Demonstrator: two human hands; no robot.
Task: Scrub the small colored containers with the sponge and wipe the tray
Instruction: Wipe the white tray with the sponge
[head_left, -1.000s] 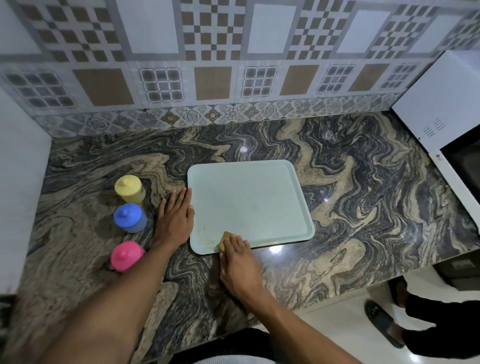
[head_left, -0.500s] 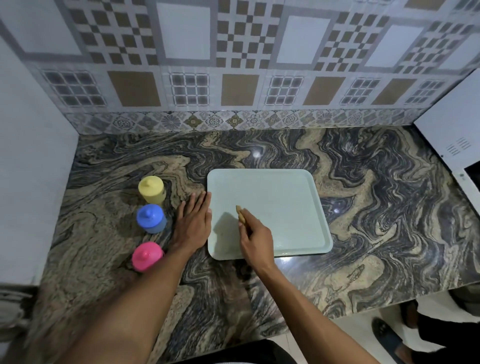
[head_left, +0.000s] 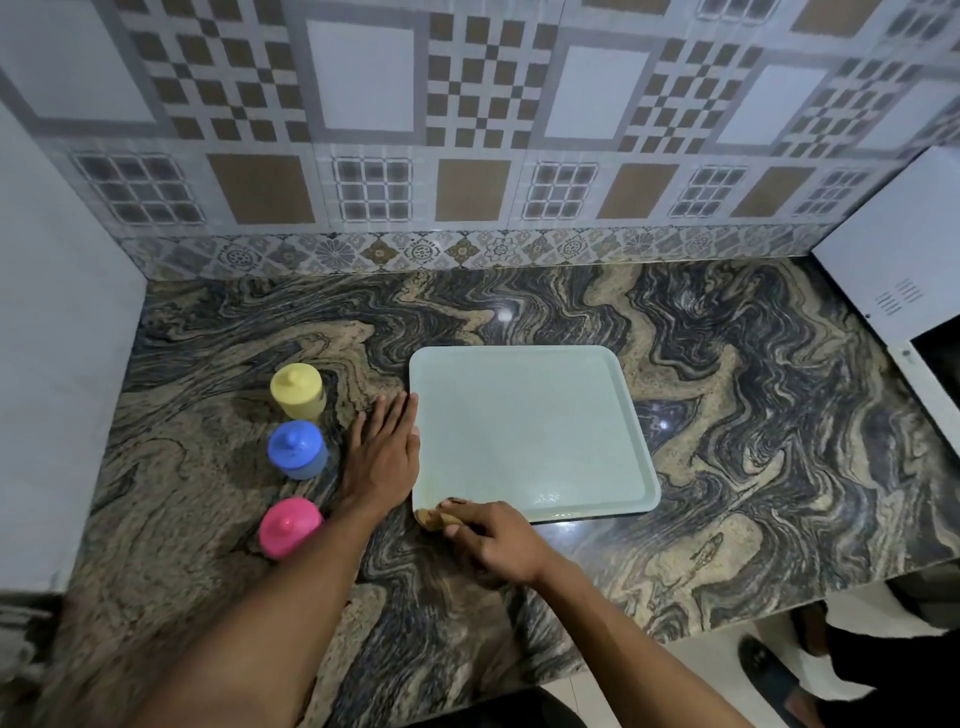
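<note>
Our right hand (head_left: 493, 540) pinches the sponge (head_left: 434, 517) in curled fingers at the near left corner of the tray (head_left: 530, 431), which lies in the middle of the counter (head_left: 727, 467). Our left hand (head_left: 384, 452) rests flat, fingers straight and together, against the tray's left edge. Just left of it stand the yellow container (head_left: 297, 391), blue container (head_left: 296, 449) and pink container (head_left: 287, 526) in a row.

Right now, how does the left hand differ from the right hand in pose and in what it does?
The left hand lies flat with straight fingers; the right hand has its fingers curled. The left hand holds nothing and rests on the counter along the tray's left edge; the right hand grips the sponge at the tray's near left corner. Both are at the tray's left side.
</note>
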